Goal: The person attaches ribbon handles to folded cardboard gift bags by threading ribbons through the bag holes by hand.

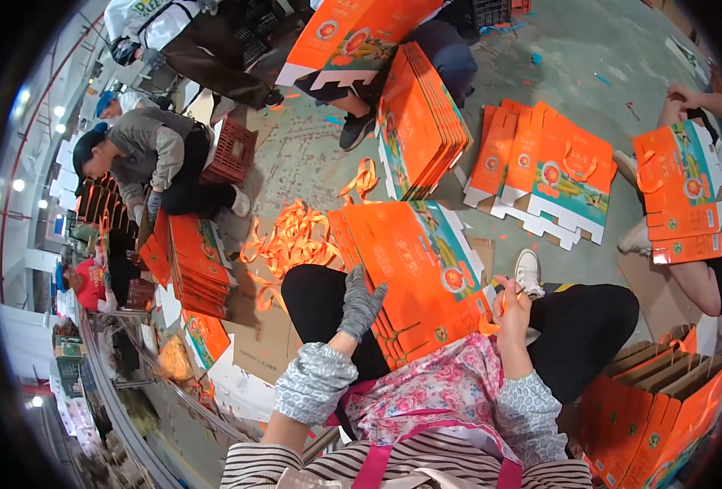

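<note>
Grey-green concrete floor (300, 167), scuffed and littered with scraps, spread around the seated person. Across the lap lay a stack of flat orange cartons (414, 273), with a heap of orange ribbon (295, 240) near ten o'clock from it and another carton pile (422, 122) at twelve.

At the stack's nine o'clock edge, the gloved left hand (363, 306) rested with its fingers extended and thumb apart, not clamped. Towards four o'clock, the bare right hand (512, 311) had its fingers curled beside a loose orange strip (487, 326); whether they pinched it, I could not tell.

Each carton looked light and fairly stiff, though the stack probably had some weight. Its glossy face seemed likely to slide, so the long edge at nine o'clock appeared the surest hold. White tabs (467, 236) at two o'clock looked easy to crease. Ribbon, soft and limp, seemed best pinched near an end.
</note>
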The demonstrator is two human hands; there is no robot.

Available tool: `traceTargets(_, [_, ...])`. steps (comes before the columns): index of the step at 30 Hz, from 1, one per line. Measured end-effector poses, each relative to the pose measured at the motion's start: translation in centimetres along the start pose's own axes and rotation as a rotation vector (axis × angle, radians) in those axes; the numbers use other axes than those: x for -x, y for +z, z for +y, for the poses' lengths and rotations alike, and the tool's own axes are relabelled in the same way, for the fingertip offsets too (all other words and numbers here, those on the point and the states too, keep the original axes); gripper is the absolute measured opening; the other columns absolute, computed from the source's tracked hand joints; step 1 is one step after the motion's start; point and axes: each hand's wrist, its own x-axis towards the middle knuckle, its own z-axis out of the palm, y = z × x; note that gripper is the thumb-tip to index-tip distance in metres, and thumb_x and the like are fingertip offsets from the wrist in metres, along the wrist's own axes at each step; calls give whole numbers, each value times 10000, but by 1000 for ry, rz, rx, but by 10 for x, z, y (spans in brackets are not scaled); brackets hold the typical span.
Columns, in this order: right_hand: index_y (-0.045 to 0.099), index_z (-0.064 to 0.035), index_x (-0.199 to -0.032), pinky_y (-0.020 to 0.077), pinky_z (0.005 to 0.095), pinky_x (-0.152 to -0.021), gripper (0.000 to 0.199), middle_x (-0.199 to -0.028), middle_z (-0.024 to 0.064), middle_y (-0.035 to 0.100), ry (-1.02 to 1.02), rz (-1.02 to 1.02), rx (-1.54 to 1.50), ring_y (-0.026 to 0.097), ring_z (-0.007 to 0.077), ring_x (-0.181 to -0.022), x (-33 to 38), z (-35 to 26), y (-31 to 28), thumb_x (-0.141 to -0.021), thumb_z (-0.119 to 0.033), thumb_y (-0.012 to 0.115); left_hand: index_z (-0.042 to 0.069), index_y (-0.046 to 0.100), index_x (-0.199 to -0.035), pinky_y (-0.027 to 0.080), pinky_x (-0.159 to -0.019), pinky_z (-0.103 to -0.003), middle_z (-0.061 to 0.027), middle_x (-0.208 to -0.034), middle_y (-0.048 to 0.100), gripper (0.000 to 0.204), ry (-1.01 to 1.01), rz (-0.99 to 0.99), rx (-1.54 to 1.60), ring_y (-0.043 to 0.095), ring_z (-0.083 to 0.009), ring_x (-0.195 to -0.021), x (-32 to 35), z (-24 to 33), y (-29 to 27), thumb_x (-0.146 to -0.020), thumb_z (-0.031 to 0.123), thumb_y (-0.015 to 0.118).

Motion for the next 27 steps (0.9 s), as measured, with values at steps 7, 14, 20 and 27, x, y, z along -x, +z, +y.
traceTargets(7, [527, -37, -916, 168, 205, -343, 253, -467, -35, 341, -20, 38, -56, 241, 44, -356, -6, 12, -6, -952, -248, 392, 75, 432, -1250, 411, -910, -412, -229, -1211, 446, 647, -174, -234, -333, 468, -373, -1090, -26, 21, 3, -749, 448, 599])
traceTargets(14, [504, 18, -1086, 259, 182, -368, 269, -707, 68, 611, -62, 8, 31, 351, 30, -382, -2, 12, -7, -948, -188, 398, -58, 416, -1236, 369, -963, -386, -258, -1217, 469, 745, -266, -346, -118, 439, -367, -1149, -53, 19, -3, -755, 487, 579])
traceTargets(20, [486, -34, -1094, 242, 155, -357, 229, -701, 87, 628, 5, -27, 8, 295, 25, -373, -4, 17, -10, -948, -181, 388, 9, 450, -1202, 402, -920, -426, -275, -1211, 426, 691, -295, -292, -197, 456, -381, -1116, -52, 26, 6, -745, 514, 567])
traceTargets(27, [504, -19, -941, 195, 189, -333, 190, -677, 109, 615, -36, -76, 74, 286, 31, -345, -2, 14, -10, -942, -180, 404, -14, 462, -1195, 347, -980, -415, -254, -1285, 397, 681, -170, -445, -312, 374, -347, -1217, -50, 46, -1, -782, 526, 503])
